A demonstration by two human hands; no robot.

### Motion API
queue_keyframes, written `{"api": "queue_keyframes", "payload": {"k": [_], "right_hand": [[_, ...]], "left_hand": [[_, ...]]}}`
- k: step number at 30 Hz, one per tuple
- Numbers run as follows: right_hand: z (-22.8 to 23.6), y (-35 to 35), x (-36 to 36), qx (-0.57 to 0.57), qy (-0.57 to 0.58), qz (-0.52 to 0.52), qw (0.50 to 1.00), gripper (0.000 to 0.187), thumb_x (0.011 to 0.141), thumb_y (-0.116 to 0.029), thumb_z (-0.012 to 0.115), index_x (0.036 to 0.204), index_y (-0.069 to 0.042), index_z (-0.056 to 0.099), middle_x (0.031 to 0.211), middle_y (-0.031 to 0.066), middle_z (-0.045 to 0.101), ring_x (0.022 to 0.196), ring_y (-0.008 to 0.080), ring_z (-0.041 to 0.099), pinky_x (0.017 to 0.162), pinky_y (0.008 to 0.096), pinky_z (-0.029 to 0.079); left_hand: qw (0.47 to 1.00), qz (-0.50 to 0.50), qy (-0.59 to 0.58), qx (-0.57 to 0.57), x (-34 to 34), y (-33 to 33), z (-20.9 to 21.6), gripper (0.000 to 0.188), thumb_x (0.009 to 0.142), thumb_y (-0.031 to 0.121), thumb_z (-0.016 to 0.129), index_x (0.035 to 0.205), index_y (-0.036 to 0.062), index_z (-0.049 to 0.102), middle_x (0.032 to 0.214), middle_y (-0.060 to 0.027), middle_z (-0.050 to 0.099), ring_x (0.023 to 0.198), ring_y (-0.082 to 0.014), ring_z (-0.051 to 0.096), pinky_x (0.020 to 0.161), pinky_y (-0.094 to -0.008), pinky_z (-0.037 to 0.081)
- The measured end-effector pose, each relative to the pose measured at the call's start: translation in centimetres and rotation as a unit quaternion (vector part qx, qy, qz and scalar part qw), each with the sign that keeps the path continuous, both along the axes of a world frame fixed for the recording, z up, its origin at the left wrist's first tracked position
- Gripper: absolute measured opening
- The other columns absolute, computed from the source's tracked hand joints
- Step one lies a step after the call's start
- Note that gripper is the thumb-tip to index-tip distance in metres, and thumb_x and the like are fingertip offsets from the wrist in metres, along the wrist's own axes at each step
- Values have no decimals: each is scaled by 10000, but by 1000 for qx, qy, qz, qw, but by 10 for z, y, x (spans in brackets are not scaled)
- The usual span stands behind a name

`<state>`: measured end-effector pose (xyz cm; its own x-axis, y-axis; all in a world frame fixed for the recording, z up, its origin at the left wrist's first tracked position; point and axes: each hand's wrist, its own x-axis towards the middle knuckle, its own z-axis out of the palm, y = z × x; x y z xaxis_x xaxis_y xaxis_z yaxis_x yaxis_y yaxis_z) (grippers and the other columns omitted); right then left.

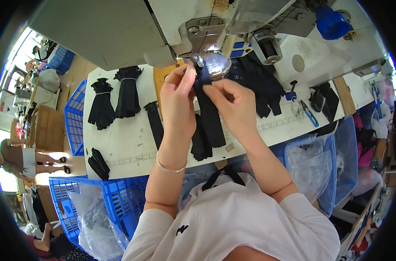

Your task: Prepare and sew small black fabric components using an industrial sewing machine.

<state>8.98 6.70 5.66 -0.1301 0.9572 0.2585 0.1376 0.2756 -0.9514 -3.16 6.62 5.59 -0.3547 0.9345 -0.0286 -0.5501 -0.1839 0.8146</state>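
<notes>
Under the head of a sewing machine (202,32), both my hands are raised at a black zipper (211,119) that hangs down toward the table's front edge. My left hand (179,100) pinches its upper end between thumb and fingers, close to the lit needle area. On the other side, my right hand (235,104) grips the same strip with thumb and forefinger. More black zippers (201,141) lie beneath it. Left of my left wrist rests another black zipper (153,124). A loose pile of black zippers (261,85) spreads beyond my right hand.
Two tied zipper bundles (101,104) and a folded black bundle (98,164) lie on the white table (128,139). Blue-handled snips (310,114) are at the right. Blue crates (119,202) and a plastic-lined blue bin (311,161) flank me. A person (22,156) stands far left.
</notes>
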Motion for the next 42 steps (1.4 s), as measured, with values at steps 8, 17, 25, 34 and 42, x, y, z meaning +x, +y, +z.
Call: {"api": "queue_keyframes", "payload": {"k": [8, 17, 25, 34, 42], "right_hand": [[-24, -24, 18, -98, 46, 48, 993, 171, 805, -127, 716, 862, 31, 678, 663, 29, 627, 580, 56, 515, 542, 216, 408], [-24, -28, 23, -125, 48, 68, 989, 186, 810, -142, 720, 864, 30, 675, 623, 12, 593, 561, 38, 481, 518, 210, 379], [-24, -32, 22, -108, 42, 46, 992, 202, 826, -175, 711, 859, 22, 676, 628, 17, 607, 574, 42, 502, 532, 204, 392], [-14, -21, 13, -61, 46, 42, 996, 186, 839, -164, 691, 817, 19, 662, 603, 9, 578, 558, 36, 475, 515, 214, 373], [2, 9, 1, -33, 53, 37, 997, 172, 834, -139, 688, 786, 22, 650, 564, -13, 529, 522, 16, 423, 469, 211, 324]], "left_hand": [[980, 58, 192, -2, 6, -35, -17, 116, 831, 41, 700, 903, -9, 625, 757, 4, 612, 663, -38, 515, 601, -171, 391], [998, -35, 45, -14, -2, -33, -21, 116, 835, 67, 702, 901, -10, 646, 754, -18, 639, 637, -59, 542, 593, -194, 422], [998, -25, 64, -10, -3, -34, -20, 92, 836, 65, 698, 889, 6, 652, 752, -6, 635, 637, -53, 539, 585, -186, 412], [999, -16, 37, -10, -3, -20, -12, 96, 832, 97, 703, 861, 24, 648, 704, 30, 600, 568, -22, 471, 520, -182, 347], [996, 22, 84, -19, -13, 10, 2, 82, 825, 96, 664, 788, 35, 624, 618, 41, 515, 511, -40, 403, 477, -199, 285]]}}
